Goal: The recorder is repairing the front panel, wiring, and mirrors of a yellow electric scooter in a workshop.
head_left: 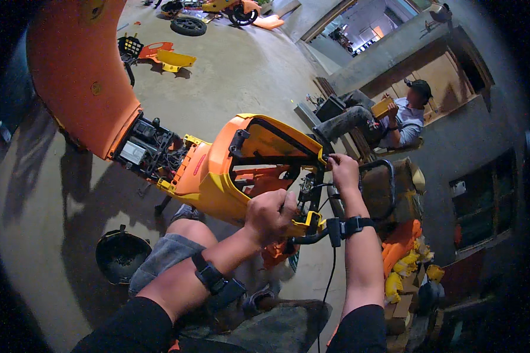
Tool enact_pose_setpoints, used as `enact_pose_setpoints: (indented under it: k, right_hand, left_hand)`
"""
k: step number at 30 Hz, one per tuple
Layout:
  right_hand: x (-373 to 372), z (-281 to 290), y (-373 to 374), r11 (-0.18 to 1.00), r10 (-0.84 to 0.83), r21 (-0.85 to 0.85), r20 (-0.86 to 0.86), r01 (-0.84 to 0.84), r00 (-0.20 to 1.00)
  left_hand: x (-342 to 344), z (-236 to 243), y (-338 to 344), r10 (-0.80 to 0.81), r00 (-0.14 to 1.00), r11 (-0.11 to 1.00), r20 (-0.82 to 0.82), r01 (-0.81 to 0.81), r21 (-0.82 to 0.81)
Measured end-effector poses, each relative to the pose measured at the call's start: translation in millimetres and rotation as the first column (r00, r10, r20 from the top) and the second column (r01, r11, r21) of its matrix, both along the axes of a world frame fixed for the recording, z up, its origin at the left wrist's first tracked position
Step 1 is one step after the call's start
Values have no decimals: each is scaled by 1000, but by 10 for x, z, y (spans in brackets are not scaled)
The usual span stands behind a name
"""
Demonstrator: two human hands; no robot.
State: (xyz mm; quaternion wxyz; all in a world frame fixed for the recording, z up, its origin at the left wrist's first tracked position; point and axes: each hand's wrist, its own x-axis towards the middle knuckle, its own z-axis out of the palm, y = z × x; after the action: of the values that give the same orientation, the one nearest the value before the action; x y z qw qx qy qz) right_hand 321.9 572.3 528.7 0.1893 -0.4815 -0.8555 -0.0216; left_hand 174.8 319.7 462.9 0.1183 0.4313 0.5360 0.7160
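- Yellow-orange shell stands between my left hand and right hand, its open end facing my fingers.
- Just right of my right fingers, a bent black bar crowds the reach; beneath that wrist hangs a cable.
- Left of my left fingers: exposed wiring, a large orange panel and, on the floor, a black bucket.
- Well beyond my fingers lie a loose wheel and a yellow piece; farther right, a seated person holds a yellow box.
- My left fingers curl inward, thumb near forefinger, over the shell's near edge; I cannot tell what they grip.
- My right fingers, bunched narrow, meet the shell's far corner; anything pinched is hidden.
- Left of my fingers, the shell's red label is too small to read.
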Motion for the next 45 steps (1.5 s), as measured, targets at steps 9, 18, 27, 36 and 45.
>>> enact_pose_setpoints:
  k: [9, 18, 27, 36, 45]
  right_hand:
    - [-79, -22, -93, 996, -26, 83, 16, 25, 1000]
    - [-180, -64, -162, 980, -157, 156, 213, 125, 965]
    - [-40, 30, -104, 997, -78, 13, 41, 78, 996]
    - [-39, 85, -99, 999, 41, 32, 95, -44, 995]
    - [-128, 70, -64, 991, -130, 69, 269, 116, 954]
  left_hand:
    - [11, 11, -10, -3, 1000, 999, -29, 2, -34]
    - [2, 16, 3, 46, 996, 998, -72, -48, -33]
    - [33, -8, 41, 54, 994, 998, -92, -56, -18]
    - [35, 7, 26, 31, 997, 999, -72, -34, -39]
    - [17, -1, 37, 46, 994, 998, -100, -50, -34]
